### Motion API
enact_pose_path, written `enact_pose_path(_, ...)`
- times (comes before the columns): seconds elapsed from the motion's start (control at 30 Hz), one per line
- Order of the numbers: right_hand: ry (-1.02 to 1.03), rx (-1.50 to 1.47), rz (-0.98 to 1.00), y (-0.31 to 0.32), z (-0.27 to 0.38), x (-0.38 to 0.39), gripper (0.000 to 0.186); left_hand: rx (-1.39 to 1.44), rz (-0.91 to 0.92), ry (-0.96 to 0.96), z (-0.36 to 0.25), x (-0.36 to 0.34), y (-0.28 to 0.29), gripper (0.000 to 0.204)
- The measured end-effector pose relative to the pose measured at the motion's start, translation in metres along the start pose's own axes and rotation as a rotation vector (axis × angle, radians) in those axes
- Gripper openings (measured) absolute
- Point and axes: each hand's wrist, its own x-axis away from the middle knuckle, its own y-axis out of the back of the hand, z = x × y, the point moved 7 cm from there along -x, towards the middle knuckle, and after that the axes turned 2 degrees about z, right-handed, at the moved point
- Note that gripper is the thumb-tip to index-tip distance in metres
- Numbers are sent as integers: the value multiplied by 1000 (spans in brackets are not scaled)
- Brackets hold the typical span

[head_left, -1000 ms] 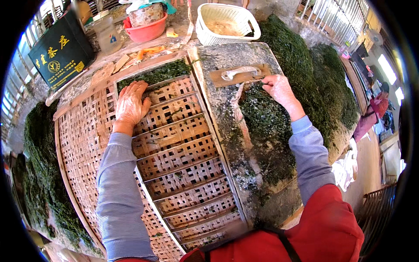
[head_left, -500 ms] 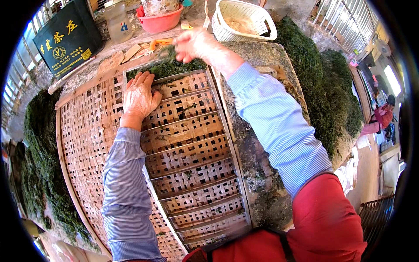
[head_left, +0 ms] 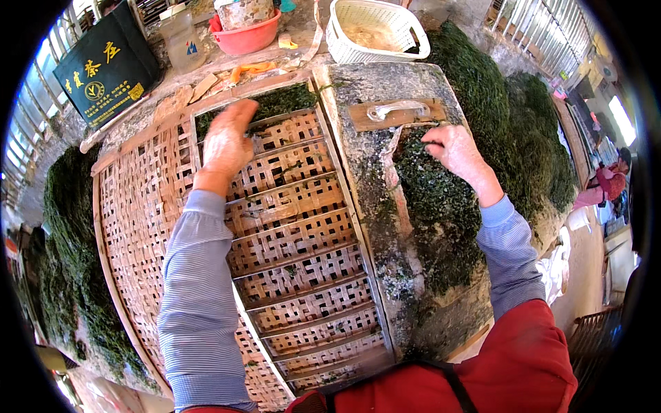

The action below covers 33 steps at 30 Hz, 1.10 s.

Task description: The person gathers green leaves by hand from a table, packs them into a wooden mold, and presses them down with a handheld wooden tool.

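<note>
A narrow slatted frame (head_left: 342, 158) with several compartments lies on a woven bamboo mat (head_left: 141, 227). Dark green, seaweed-like shreds (head_left: 286, 100) fill its farthest compartment. My left hand (head_left: 228, 146) hovers at the frame's left rail beside those shreds, fingers stretched out and slightly blurred, with nothing seen in it. To the right, my right hand (head_left: 458, 160) is over a heap of chopped green shreds (head_left: 441, 213) on a stained board (head_left: 358, 89). Its fingers are curled in; whatever they hold is hidden. Beyond that heap rests a flat wooden block with a pale handle (head_left: 397, 109).
Large dark green mounds lie right (head_left: 475, 76) and left (head_left: 65, 241). At the back are a white plastic basket (head_left: 377, 38), a red basin (head_left: 244, 40), a clear jug (head_left: 182, 41) and a dark green bag (head_left: 103, 69). Another person (head_left: 609, 182) is far right.
My right hand has moved from above the far compartment rightward to the chopped heap, uncovering the wooden block. My left hand has lifted off the far left corner and come slightly nearer.
</note>
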Motion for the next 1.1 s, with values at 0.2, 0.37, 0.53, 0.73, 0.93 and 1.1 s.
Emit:
enact_pose_path(0.2,-262,-310,-352,42,-16,-42,11,-64,281,308,12,-23,-40,59)
enact_pose_path(0.37,-251,-772,-350,53,50,-113,17,-152,181,274,-6,-16,-36,54)
enact_pose_path(0.53,32,-1164,-168,-1,123,-201,20,-192,61,356,1,-8,-27,47)
enact_pose_path(0.73,65,93,-17,-59,100,-205,15,-177,45,345,4,-9,-32,50)
enact_pose_path(0.93,-67,194,71,-23,32,-123,11,-203,-77,40,-20,-17,-19,60)
enact_pose_path(1.1,163,438,275,-39,31,-104,18,-245,305,136,-20,-42,-42,50)
